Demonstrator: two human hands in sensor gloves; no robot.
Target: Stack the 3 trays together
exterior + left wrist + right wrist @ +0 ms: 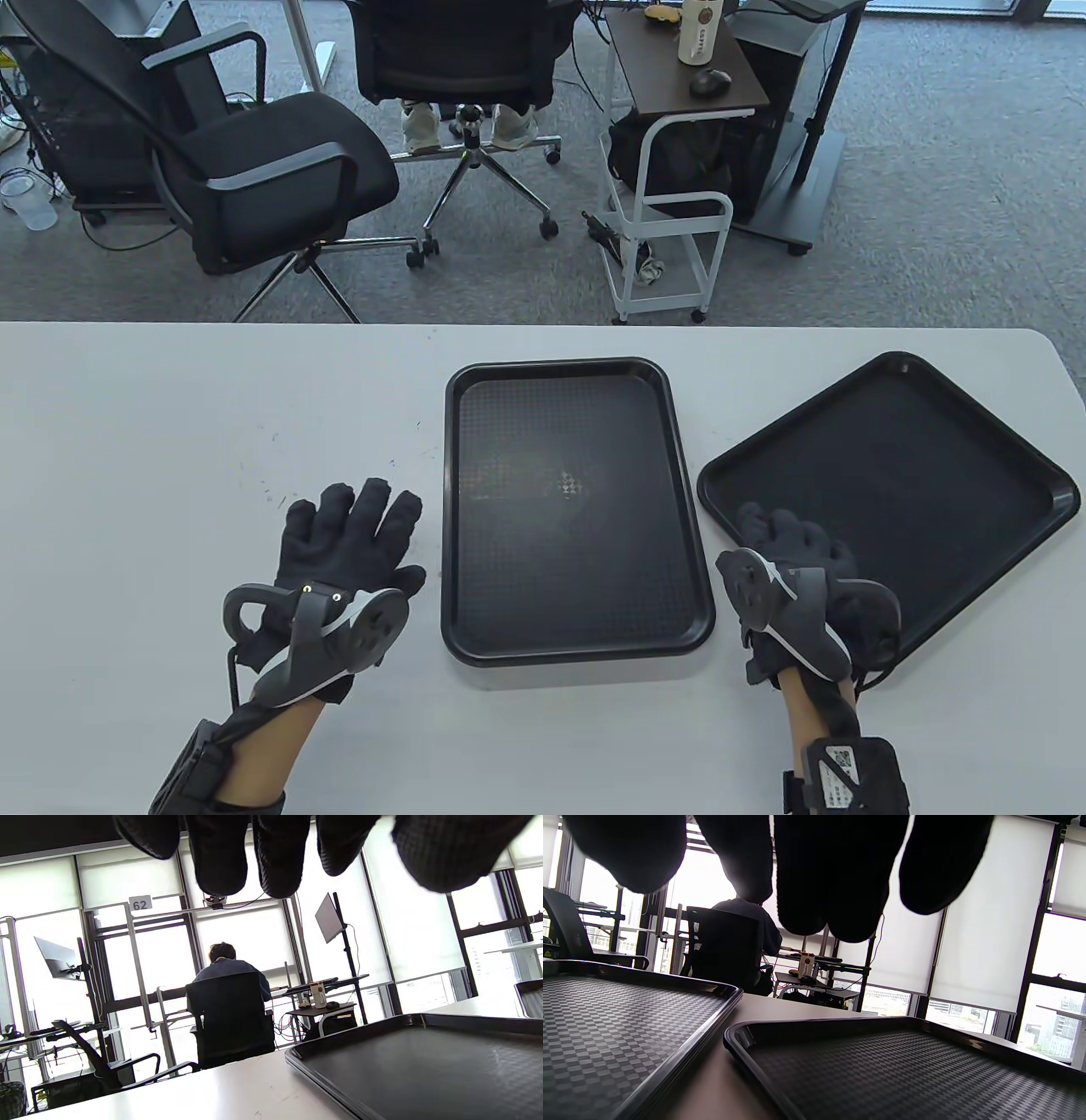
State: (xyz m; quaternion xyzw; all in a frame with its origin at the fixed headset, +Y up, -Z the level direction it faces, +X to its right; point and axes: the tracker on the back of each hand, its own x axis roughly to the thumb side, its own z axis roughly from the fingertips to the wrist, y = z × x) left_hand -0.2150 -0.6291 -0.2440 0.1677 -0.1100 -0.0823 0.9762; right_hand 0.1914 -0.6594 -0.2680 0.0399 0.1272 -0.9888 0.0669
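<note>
Two black plastic trays show on the white table [212, 407]. The centre tray [577, 509] lies square to the table edge, a rounded rectangle with a raised rim and a fine checkered floor; whether a further tray sits nested under it cannot be told. The right tray [891, 492] lies turned at an angle, one corner near the centre tray's right rim, a narrow strip of table between them. From the right wrist view the same checkered texture and glossy raised rims show on both trays.

The left hand [348, 552] is beside the centre tray's left rim, apart from it, fingers [218, 853] spread and holding nothing. The right hand [793, 569] sits over the near-left corner of the right tray; its fingers [835, 878] hang loosely apart above the tray floor, and whether they touch the rim cannot be told.

Beyond the table, on grey carpet, stand a black mesh office chair [254, 170], a second chair [458, 59] with a seated person, and a small white-framed rolling side table [679, 127] carrying a computer mouse [711, 81] and a pale bottle [700, 30].
</note>
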